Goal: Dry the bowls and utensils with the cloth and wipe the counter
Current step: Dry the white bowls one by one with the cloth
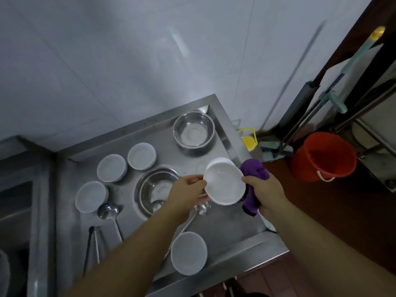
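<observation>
Holding a white bowl (224, 183) up above the steel counter (222, 230), near its right edge, open side facing the camera. Left hand (186, 190) pinching the bowl's left rim, thumb on the near side, fingers curled behind. Right hand (264, 192) gripping the purple cloth (254, 179), fingers wrapped round it, thumb touching the bowl's right rim; cloth bunching behind the bowl and hanging below the fist. Lying on the counter: five white bowls upturned, among them one near the front edge (189, 252), two steel bowls (194, 131), two ladles (108, 211), and tongs (91, 245) at the left. Standing on the floor to the right, a red bucket (323, 156).
</observation>
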The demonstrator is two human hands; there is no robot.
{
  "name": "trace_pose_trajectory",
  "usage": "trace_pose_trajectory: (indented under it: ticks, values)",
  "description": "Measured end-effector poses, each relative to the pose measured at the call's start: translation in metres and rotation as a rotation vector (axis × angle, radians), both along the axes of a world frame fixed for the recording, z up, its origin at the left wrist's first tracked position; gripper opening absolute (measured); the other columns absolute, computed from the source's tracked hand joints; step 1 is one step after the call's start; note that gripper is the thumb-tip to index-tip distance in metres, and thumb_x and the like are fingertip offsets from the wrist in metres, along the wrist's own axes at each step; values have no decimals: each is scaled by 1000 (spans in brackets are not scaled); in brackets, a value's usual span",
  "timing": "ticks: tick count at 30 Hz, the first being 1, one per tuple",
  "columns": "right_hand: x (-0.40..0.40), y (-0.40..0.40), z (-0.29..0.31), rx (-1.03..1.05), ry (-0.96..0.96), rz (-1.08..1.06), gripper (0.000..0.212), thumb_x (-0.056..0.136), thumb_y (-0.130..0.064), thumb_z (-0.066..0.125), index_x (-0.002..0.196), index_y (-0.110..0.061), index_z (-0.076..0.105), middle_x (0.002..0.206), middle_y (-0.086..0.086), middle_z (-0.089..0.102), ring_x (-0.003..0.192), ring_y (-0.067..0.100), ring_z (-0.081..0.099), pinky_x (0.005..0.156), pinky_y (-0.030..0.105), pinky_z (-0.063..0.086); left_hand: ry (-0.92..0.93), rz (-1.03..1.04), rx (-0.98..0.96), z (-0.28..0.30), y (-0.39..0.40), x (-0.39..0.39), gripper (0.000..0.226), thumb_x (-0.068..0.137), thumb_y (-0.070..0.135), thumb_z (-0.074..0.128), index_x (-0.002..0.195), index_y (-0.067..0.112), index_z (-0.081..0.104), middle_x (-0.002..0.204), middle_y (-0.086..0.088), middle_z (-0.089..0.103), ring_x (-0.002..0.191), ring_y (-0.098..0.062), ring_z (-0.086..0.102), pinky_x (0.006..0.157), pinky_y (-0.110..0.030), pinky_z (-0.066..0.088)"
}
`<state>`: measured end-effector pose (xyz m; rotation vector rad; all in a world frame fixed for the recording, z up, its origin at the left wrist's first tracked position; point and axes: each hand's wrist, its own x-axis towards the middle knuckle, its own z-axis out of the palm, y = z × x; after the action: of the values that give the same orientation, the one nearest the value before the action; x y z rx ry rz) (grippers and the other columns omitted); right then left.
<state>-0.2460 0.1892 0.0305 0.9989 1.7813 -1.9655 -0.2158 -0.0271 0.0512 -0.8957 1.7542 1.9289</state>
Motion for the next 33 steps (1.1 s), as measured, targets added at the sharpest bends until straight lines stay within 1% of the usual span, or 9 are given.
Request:
trace_pose_trajectory:
  ticks: [2, 5, 8, 13, 17, 20, 25, 30, 33]
  values:
    - [-19, 8, -13, 144, 38, 53, 38, 78, -3, 86, 109, -20, 72, 104, 11, 76, 92, 31, 73, 88, 49, 61, -21, 30, -4, -15, 9, -20, 16, 97, 1, 67, 108, 10, 77, 103, -13, 81, 86, -25, 82, 71, -33, 66]
    - [-47, 13, -31, 299, 94, 148, 35, 77, -7, 86, 89, -32, 64, 92, -8, 73, 84, 20, 69, 80, 35, 55, -25, 50, -31, -42, 18, -48, 19, 97, 0, 65, 107, 13, 76, 110, -16, 79, 89, -27, 81, 75, -35, 67]
    - [-67, 13, -49, 401, 116, 241, 39, 77, -11, 82, 99, -38, 64, 79, -29, 68, 77, -1, 67, 70, 19, 50, -59, 54, -85, -65, 23, -68, 22, 96, 4, 63, 110, 17, 76, 116, -14, 77, 101, -33, 78, 86, -44, 67]
    - [-81, 13, -80, 513, 85, 337, 34, 77, -15, 76, 98, -33, 57, 89, -5, 65, 88, 26, 63, 79, 32, 47, -95, 12, -169, -91, 30, -78, 33, 94, 8, 60, 89, 34, 78, 116, -5, 76, 106, -31, 74, 80, -40, 68]
    - [-78, 13, -94, 483, 67, 346, 34, 77, -15, 75, 101, -33, 59, 87, -9, 66, 74, 14, 62, 60, 23, 44, -63, -100, -362, -101, 35, -76, 58, 90, 10, 53, 65, 58, 75, 95, 11, 76, 100, -30, 75, 84, -48, 67]
    - [-77, 11, -100, 464, 79, 338, 32, 78, -12, 74, 91, -37, 59, 82, -19, 63, 68, -2, 61, 55, 17, 43, -53, -173, -480, -107, 35, -77, 48, 89, 14, 50, 77, 50, 80, 93, 9, 77, 97, -29, 74, 88, -49, 64]
    - [-78, 5, -105, 472, 76, 376, 35, 78, -14, 76, 101, -34, 59, 88, -8, 66, 81, 21, 66, 76, 34, 54, -58, -216, -649, -114, 32, -77, 36, 93, 20, 50, 108, 32, 80, 96, 10, 76, 95, -24, 71, 85, -38, 58]
    - [-76, 4, -105, 434, 108, 343, 36, 80, -12, 79, 89, -38, 56, 82, -19, 63, 69, 3, 59, 54, 12, 46, -32, -180, -618, -121, 29, -74, 29, 98, 19, 54, 111, 30, 79, 99, 9, 75, 99, -25, 72, 94, -43, 59]
    - [-72, 5, -102, 430, 113, 344, 37, 81, -15, 79, 101, -38, 59, 90, -12, 68, 82, 17, 66, 73, 29, 53, 5, -151, -600, -124, 27, -73, 31, 97, 15, 56, 97, 38, 77, 94, 15, 73, 97, -23, 72, 93, -45, 60]
